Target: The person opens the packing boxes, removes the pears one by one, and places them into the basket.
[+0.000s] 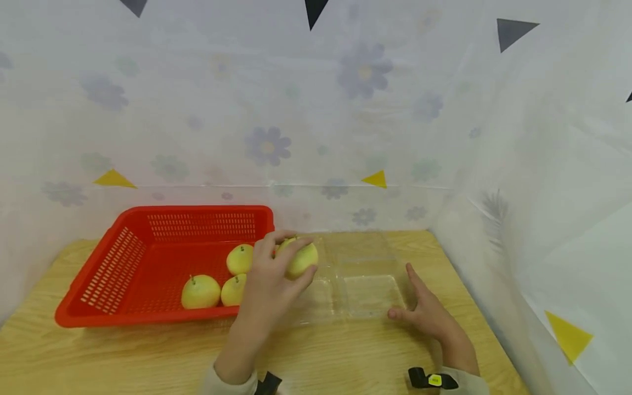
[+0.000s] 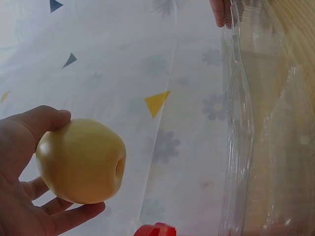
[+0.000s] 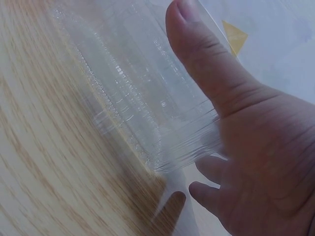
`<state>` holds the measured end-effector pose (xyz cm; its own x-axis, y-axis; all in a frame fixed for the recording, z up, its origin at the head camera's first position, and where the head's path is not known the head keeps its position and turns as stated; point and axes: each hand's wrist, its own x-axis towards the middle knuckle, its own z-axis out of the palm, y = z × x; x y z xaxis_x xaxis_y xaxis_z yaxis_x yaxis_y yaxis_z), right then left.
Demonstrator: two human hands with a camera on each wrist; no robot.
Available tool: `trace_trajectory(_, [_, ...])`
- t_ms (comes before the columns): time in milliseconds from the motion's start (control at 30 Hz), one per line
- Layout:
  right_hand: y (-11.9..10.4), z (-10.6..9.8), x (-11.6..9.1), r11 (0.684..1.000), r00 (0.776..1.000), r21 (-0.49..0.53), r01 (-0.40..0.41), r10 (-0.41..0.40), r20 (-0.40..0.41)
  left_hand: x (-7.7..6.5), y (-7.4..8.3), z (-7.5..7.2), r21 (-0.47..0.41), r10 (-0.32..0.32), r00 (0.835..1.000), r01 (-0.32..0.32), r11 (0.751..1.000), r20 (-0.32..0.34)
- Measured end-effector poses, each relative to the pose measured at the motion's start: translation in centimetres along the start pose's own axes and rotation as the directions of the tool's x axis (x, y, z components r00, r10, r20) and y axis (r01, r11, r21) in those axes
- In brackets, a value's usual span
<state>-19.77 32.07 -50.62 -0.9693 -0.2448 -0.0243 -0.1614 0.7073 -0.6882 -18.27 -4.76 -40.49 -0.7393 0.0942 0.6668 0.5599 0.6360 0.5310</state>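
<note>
Raised over the left part of a clear plastic container (image 1: 340,285) is a yellow apple (image 1: 304,260), also large in the left wrist view. My left hand (image 1: 269,280) grips it, thumb on one side and fingers on the other. The container is divided into compartments, and those in sight hold nothing. At its right end is my right hand (image 1: 427,312), thumb and index finger spread apart around the near corner. The right wrist view puts the thumb (image 3: 211,59) over the rim, with other fingers outside the wall.
A red plastic basket (image 1: 170,318) stands to the left, several yellow apples (image 1: 201,292) in its near right part. Both containers sit on a wood-grain table (image 1: 336,356). A pale flowered sheet (image 1: 316,137) hangs behind and along the right side.
</note>
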Motion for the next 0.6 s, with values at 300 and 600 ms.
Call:
trace_trajectory(300, [0.0, 0.2, 0.0, 1.0, 1.0, 0.004, 0.004, -0.004, 0.007, -0.8, -1.1, -3.2, -0.007, -0.017, 1.0, 0.017, 1.0, -0.001])
trace_trajectory(600, [0.0, 0.0, -0.1, 1.0, 1.0, 0.015, -0.001, 0.001, 0.002, -0.5, -2.6, -6.0, 0.039, -0.03, 0.992, 0.035, 0.999, -0.126])
